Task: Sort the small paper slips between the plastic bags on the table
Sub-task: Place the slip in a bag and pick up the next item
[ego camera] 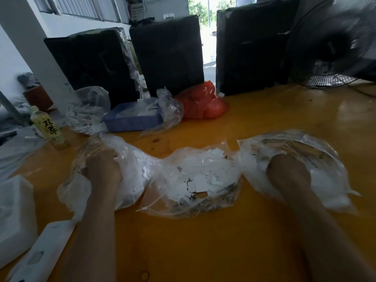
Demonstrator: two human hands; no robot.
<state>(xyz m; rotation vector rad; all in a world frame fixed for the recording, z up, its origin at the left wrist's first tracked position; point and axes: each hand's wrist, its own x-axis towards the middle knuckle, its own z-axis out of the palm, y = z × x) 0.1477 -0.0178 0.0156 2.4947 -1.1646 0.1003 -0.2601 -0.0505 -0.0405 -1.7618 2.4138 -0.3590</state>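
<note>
paper slips [200, 181] lie heaped in the middle clear bag [195, 178] on the orange table [223, 241], between the two hands and touching neither. left hand [103, 167] is sunk into the left clear bag [126, 169], fingers curled down into the white contents; what they hold, if anything, is hidden. right hand [289, 174] reaches into the right clear bag [301, 159], knuckles up, fingers bent under and out of sight, so its grip cannot be told. print on the bags is too blurred to read. farther back at the left stands a yellow drink bottle [48, 128] with dark chinese characters on its label, then a blue tray [132, 119], an orange-red bag [205, 102], three black wrapped blocks [168, 53] and a fan [333, 43] at far right.
</note>
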